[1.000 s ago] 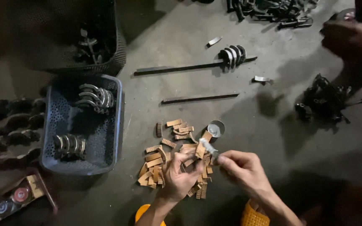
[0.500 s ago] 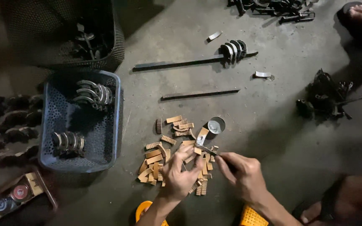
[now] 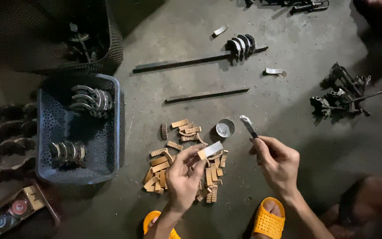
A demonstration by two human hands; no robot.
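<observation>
Holding up a small flat tan piece with a pale coated face (image 3: 209, 150), pinched at its lower end between thumb and fingertips of the left hand (image 3: 183, 177), just above the heap it seems to come from. Gripping a thin dark tool with a pale smeared tip (image 3: 247, 125) in the closed fingers of the right hand (image 3: 277, 161), tip pointed up and away, apart from the held piece. Judging from the pale face, coating of this one piece looks already begun or done; cannot tell whether the layer is complete.

Lying under and around the left hand, a loose pile of small tan ridged blocks (image 3: 180, 163) on the grey concrete floor (image 3: 288, 102), most seemingly still uncoated, so much work appears left. Standing just beyond the pile, a small round open metal tin (image 3: 224, 128), near the tool tip.

Resting further out, two long dark metal bars (image 3: 206, 94), the far one carrying curved grey shoe-shaped parts (image 3: 241, 44). Sitting toward the left edge of the floor, a blue perforated plastic basket (image 3: 111, 132) with more curved parts, not yet fitted with blocks as far as visible. Showing at the bottom edge, two orange slippers (image 3: 267, 219).
</observation>
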